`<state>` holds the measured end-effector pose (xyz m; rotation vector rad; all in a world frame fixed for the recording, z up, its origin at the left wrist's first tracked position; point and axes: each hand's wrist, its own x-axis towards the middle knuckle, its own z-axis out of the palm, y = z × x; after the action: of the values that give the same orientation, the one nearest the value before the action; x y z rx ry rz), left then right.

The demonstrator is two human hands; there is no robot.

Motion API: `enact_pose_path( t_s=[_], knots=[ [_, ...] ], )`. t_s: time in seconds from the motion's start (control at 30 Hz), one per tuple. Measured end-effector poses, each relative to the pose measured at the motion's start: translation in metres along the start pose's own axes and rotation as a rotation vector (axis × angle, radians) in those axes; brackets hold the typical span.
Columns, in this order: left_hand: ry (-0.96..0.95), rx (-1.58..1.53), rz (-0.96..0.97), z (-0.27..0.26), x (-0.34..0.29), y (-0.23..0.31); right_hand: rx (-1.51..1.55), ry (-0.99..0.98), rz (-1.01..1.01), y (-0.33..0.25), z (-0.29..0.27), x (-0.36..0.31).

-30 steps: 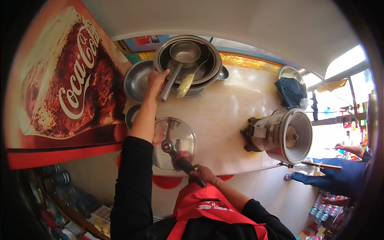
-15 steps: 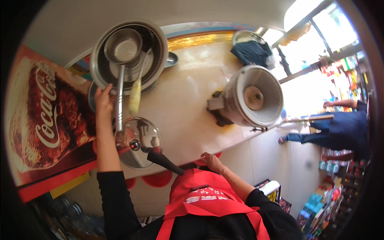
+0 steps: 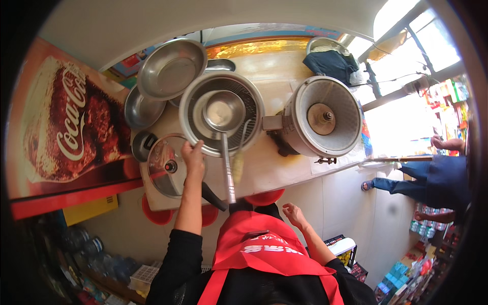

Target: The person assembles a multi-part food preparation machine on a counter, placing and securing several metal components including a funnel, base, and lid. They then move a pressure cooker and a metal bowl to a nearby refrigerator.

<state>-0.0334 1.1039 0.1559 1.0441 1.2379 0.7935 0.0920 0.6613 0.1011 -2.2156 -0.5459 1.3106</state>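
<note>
My left hand [image 3: 193,158] grips the near rim of a steel basin [image 3: 187,99]. A perforated strainer [image 3: 249,104] sits inside it, and in that rests a round steel ladle [image 3: 223,112] whose long handle points toward me. Beside the ladle lies a utensil with a pale yellow handle [image 3: 238,165], blurred. Whether the basin touches the counter cannot be told. My right hand [image 3: 295,214] holds nothing in front of the counter's edge, its fingers loosely bent and apart. Just left of the held basin is a glass-and-steel lid [image 3: 165,178] beside a black handle [image 3: 213,197].
More steel bowls [image 3: 172,68] [image 3: 142,108] stand at the back left. A large drum-shaped metal machine [image 3: 325,117] occupies the counter's right side, with a dark cloth [image 3: 330,66] behind. Red stools [image 3: 264,197] are under the front edge. Another person [image 3: 437,175] stands far right.
My left hand has brought the basin with its contents to the right and nearer, uncovering bowls behind it. My right hand has moved right, away from the counter's edge.
</note>
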Motion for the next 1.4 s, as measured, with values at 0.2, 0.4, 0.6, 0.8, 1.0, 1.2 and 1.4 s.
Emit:
enact_pose_path(
  t_s=[0.2,0.4,0.6,0.8,1.0,1.2,1.4],
  knots=[
    [0.074,0.028,-0.172,0.024,-0.015,-0.114,-0.021,-0.001,0.009,0.022,0.0,-0.005],
    [0.018,0.049,-0.359,0.023,-0.007,-0.224,0.044,-0.013,0.027,0.041,0.005,-0.005],
    [0.426,0.676,-0.038,0.032,0.021,-0.213,0.098,-0.031,0.18,0.06,0.013,-0.003],
    [0.07,-0.324,-0.046,0.029,0.133,-0.013,0.276,-0.031,0.207,0.068,0.024,0.001],
    [0.073,-0.607,-0.429,0.029,0.218,0.076,0.306,-0.036,0.226,0.061,0.034,0.001],
    [-0.049,-0.508,-0.386,0.011,0.227,0.087,0.356,-0.043,0.262,0.064,0.032,-0.005],
    [-0.033,-0.424,-0.251,-0.069,0.209,0.132,0.393,-0.022,0.364,0.081,0.026,-0.006]
  ],
)
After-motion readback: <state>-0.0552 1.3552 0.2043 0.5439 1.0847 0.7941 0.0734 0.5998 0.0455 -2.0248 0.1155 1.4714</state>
